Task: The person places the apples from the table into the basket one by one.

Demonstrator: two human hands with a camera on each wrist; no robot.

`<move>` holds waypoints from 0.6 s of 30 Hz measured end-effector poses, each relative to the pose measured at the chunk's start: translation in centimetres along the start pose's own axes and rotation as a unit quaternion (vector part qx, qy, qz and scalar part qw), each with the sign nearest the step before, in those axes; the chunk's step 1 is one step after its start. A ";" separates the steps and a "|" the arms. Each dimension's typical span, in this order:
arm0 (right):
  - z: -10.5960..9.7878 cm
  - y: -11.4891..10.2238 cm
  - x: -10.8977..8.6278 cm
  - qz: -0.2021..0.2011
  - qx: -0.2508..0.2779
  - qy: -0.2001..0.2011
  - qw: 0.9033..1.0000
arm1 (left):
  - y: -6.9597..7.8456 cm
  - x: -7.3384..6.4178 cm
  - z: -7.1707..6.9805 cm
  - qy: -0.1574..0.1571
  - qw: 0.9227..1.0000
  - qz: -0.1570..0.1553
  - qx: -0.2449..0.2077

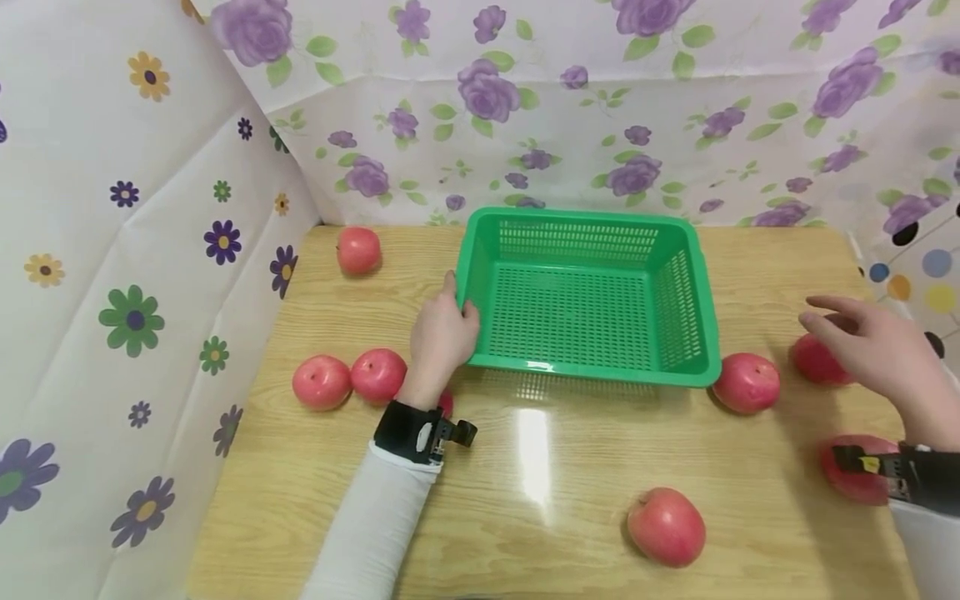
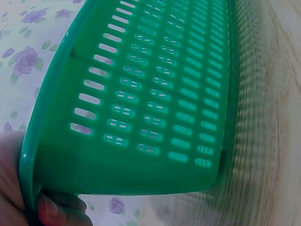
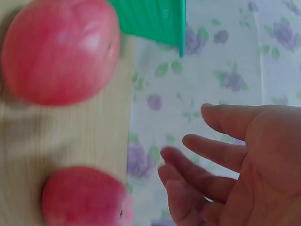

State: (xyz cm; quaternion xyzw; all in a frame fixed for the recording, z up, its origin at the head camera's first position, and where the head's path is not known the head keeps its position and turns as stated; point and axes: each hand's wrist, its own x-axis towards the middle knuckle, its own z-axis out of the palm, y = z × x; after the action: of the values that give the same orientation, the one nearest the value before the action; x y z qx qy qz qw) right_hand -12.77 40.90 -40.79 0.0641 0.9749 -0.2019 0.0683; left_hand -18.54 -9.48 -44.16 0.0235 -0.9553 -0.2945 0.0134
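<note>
A green plastic basket (image 1: 585, 372) with slotted walls stands at the back middle of the table, with nothing inside it. My left hand (image 1: 444, 329) grips its left rim; in the left wrist view the fingers (image 2: 61, 209) curl under that rim (image 2: 29, 155). Over at the right, my right hand (image 1: 873, 346) hangs above a red apple (image 1: 817, 362), its fingers loosely bent and holding nothing. In the right wrist view two apples, one large (image 3: 61, 52) and one lower down (image 3: 87, 197), lie off to the side of the right hand (image 3: 235, 165).
Another apple (image 1: 746, 383) sits by the basket's front right corner, one (image 1: 862, 471) under the right wrist and one (image 1: 666, 527) at the front. On the left are apples (image 1: 321, 382) (image 1: 378, 375), one partly hidden by the left wrist, and one (image 1: 358, 251) at the back. Flowered cloth (image 1: 420, 100) hangs behind.
</note>
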 end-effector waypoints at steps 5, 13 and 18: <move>-0.1 3.0 -0.2 0.000 -0.029 0.016 0.999 | 0.0 -0.1 -0.1 -0.002 1.000 -0.003 -0.001; 0.4 7.1 1.6 -0.035 -0.039 -0.056 0.997 | 0.0 -0.1 -0.1 -0.007 1.000 -0.001 -0.004; 0.7 7.8 2.3 -0.045 -0.055 -0.109 0.992 | 0.1 -0.1 0.0 -0.004 1.000 0.002 0.000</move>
State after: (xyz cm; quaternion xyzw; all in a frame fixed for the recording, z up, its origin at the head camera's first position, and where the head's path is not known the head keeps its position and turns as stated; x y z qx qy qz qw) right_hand -13.77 47.97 -44.80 -0.0061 0.9731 -0.1570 0.1683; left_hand -18.45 -9.42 -44.09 0.0205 -0.9554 -0.2943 0.0105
